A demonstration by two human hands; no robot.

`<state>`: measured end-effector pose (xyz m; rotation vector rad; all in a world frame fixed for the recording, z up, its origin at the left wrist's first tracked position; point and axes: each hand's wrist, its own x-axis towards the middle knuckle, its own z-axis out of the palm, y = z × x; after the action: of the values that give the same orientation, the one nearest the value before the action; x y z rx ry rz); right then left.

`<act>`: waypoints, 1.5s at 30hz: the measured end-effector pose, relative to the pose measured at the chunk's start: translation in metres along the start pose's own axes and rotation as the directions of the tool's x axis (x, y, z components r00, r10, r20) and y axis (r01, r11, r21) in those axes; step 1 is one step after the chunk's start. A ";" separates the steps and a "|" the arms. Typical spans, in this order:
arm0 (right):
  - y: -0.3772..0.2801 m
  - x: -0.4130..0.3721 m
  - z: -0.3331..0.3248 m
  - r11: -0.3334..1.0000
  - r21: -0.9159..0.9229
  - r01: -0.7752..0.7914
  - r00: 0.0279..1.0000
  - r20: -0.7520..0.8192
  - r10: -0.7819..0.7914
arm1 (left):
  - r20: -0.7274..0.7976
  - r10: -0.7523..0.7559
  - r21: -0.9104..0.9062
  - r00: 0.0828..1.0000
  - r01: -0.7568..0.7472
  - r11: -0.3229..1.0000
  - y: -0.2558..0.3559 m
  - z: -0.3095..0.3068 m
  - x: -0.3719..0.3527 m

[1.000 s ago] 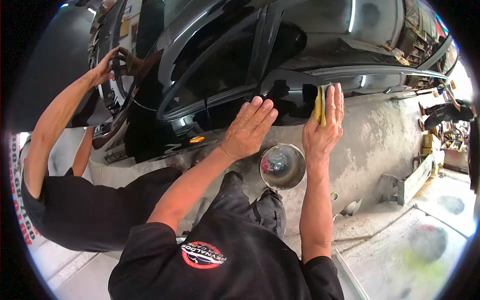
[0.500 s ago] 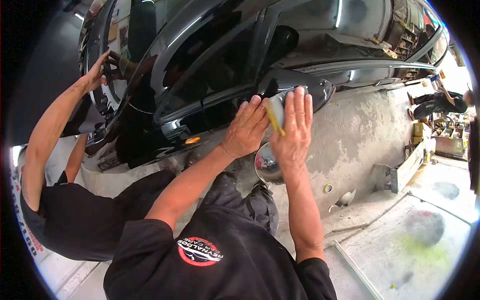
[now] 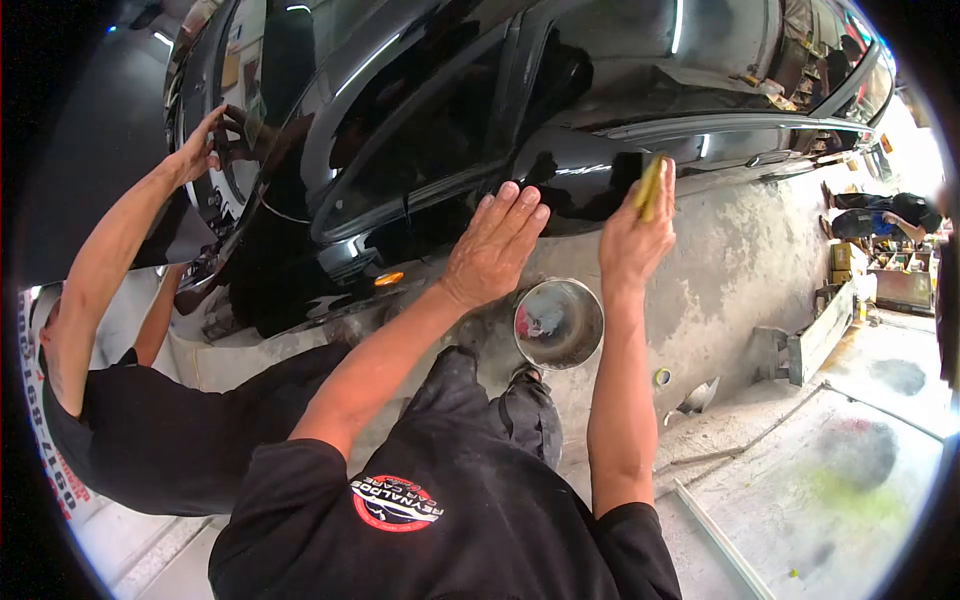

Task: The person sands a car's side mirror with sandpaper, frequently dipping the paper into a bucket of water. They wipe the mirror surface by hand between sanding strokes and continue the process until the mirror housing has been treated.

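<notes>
A glossy black side mirror (image 3: 575,185) juts from the black car (image 3: 430,150) in front of me. My left hand (image 3: 497,245) holds nothing, its fingers stretched out and its fingertips right at the mirror's left end. At the opposite end, my right hand (image 3: 638,235) grips a thin yellow sponge (image 3: 650,188) on edge between thumb and fingers. The grey face that showed on this sponge earlier is turned out of sight. Below and between my forearms stands a round metal pail (image 3: 560,363), with red and whitish patches visible inside.
A co-worker in a black shirt (image 3: 170,430) crouches on my left, one hand (image 3: 198,150) at the car's front. Another person (image 3: 905,215) is far right, near cluttered shelves (image 3: 900,285). A tape roll (image 3: 663,377) lies on the floor beside a curved scrap (image 3: 697,398).
My right hand has moved right along the mirror with the sponge, turning it on edge, and the pail shows more fully. My left hand has shifted slightly right. The far person has changed posture.
</notes>
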<state>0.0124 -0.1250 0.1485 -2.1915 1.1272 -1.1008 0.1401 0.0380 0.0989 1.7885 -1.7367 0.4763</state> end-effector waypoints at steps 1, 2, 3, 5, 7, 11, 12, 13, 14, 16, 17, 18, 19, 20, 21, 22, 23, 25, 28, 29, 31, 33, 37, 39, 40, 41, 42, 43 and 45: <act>-0.002 -0.003 0.000 0.999 0.014 0.031 0.999 -0.041 -0.031 | -0.004 0.016 -0.016 1.000 -0.016 1.000 -0.001 0.001 0.001; -0.004 -0.012 0.005 0.998 0.024 0.064 0.994 -0.087 -0.062 | 0.006 0.005 -0.023 1.000 -0.005 1.000 -0.002 0.001 0.001; -0.007 -0.022 0.010 0.995 0.030 0.100 0.986 -0.137 -0.095 | 0.012 -0.003 -0.030 1.000 0.003 1.000 -0.002 0.002 0.000; -0.027 -0.061 0.015 0.994 0.025 0.109 0.993 -0.038 -0.108 | 0.010 -0.020 -0.026 1.000 0.021 0.999 0.002 0.002 0.001; -0.028 -0.072 0.017 0.992 0.036 0.120 0.993 0.004 -0.121 | -0.004 -0.034 -0.001 0.999 0.034 0.999 0.003 0.000 0.003; -0.011 -0.011 0.010 0.989 0.120 -0.088 0.982 -0.158 0.106 | 0.088 0.036 0.005 0.995 -0.037 0.999 0.004 -0.002 0.001; -0.002 -0.003 0.012 0.988 0.119 -0.094 0.971 -0.206 0.117 | 0.090 0.038 0.005 0.995 -0.038 0.999 0.005 -0.001 0.001; -0.002 -0.009 0.013 0.993 0.089 -0.078 0.971 -0.218 0.096 | 0.094 0.036 0.007 0.995 -0.036 0.999 0.009 -0.002 -0.001; -0.011 -0.022 0.014 0.992 0.107 -0.069 0.958 -0.270 0.096 | 0.095 0.033 0.011 0.995 -0.034 0.999 0.009 -0.002 -0.001; -0.029 -0.061 0.016 0.990 0.140 -0.002 0.974 -0.225 0.034 | 0.076 0.061 0.028 0.995 -0.063 0.998 0.008 0.001 -0.001; -0.034 -0.075 0.021 0.983 0.174 0.066 0.966 -0.258 -0.019 | 0.056 0.070 0.037 0.996 -0.073 0.997 0.007 0.003 -0.002; -0.029 -0.076 0.023 0.984 0.166 0.065 0.967 -0.253 -0.022 | 0.069 0.071 0.035 0.995 -0.073 0.997 0.007 0.001 -0.002; -0.029 -0.071 0.018 0.985 0.162 0.064 0.970 -0.244 -0.023 | 0.085 0.068 0.036 0.994 -0.071 0.997 0.008 -0.002 -0.002; -0.022 -0.057 0.012 0.988 0.151 0.030 0.966 -0.257 0.010 | 0.102 0.064 0.040 0.993 -0.068 0.997 0.009 -0.002 0.000; -0.013 -0.039 0.009 0.990 0.143 -0.008 0.963 -0.265 0.046 | 0.103 0.066 0.051 0.992 -0.071 0.996 0.010 -0.001 0.001; -0.002 -0.020 0.008 0.992 0.116 -0.054 0.960 -0.269 0.083 | 0.109 0.066 0.062 0.992 -0.073 0.995 0.011 -0.001 0.001; 0.009 -0.007 0.012 0.991 0.111 -0.071 0.952 -0.289 0.101 | 0.121 0.063 0.074 0.991 -0.072 0.995 0.013 -0.003 0.000; 0.009 -0.016 0.022 0.997 0.057 -0.050 0.941 -0.332 0.066 | 0.117 0.066 0.053 0.991 -0.073 0.996 0.015 -0.005 0.000; -0.031 -0.067 0.020 0.983 0.184 -0.002 0.956 -0.289 0.056 | 0.084 0.077 0.040 0.994 -0.080 0.996 0.012 -0.003 0.001; -0.032 -0.073 0.023 0.991 0.133 0.008 0.957 -0.289 0.031 | 0.077 0.083 0.049 0.994 -0.087 0.995 0.011 -0.003 0.001; -0.020 -0.061 0.020 0.991 0.135 0.014 0.951 -0.309 0.029 | 0.078 0.092 0.062 0.993 -0.097 0.993 0.011 -0.003 0.001; -0.003 -0.026 0.014 0.983 0.177 -0.056 0.947 -0.304 0.109 | 0.101 0.099 0.070 0.990 -0.106 0.992 0.013 -0.006 0.003; -0.007 -0.033 0.021 0.972 0.213 -0.099 0.947 -0.281 0.158 | 0.089 0.099 0.054 0.991 -0.104 0.993 0.012 -0.005 0.002; -0.031 -0.074 0.029 0.978 0.207 -0.009 0.933 -0.351 0.083 | 0.056 0.109 0.047 0.993 -0.111 0.993 0.008 -0.003 0.004; -0.034 -0.081 0.028 0.989 0.146 -0.022 0.952 -0.300 0.066 | 0.044 0.111 0.044 0.993 -0.113 0.993 0.009 -0.003 0.004; -0.030 -0.077 0.027 0.990 0.143 -0.015 0.950 -0.307 0.059 | 0.047 0.101 0.050 0.994 -0.103 0.993 0.010 -0.003 0.004; -0.019 -0.067 0.024 0.990 0.144 -0.011 0.948 -0.312 0.056 | 0.055 0.091 0.057 0.994 -0.094 0.994 0.011 -0.004 0.004; -0.011 -0.052 0.018 0.989 0.146 -0.011 0.947 -0.318 0.058 | 0.066 0.083 0.064 0.994 -0.087 0.994 0.011 -0.005 0.003; 0.010 -0.018 0.016 0.972 0.203 -0.115 0.947 -0.275 0.169 | 0.076 0.085 0.082 0.994 -0.091 0.992 0.009 -0.003 0.002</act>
<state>0.0146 -0.1159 0.1245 -1.8164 1.2276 -1.4342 0.1321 0.0391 0.1039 1.8136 -1.8769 0.5359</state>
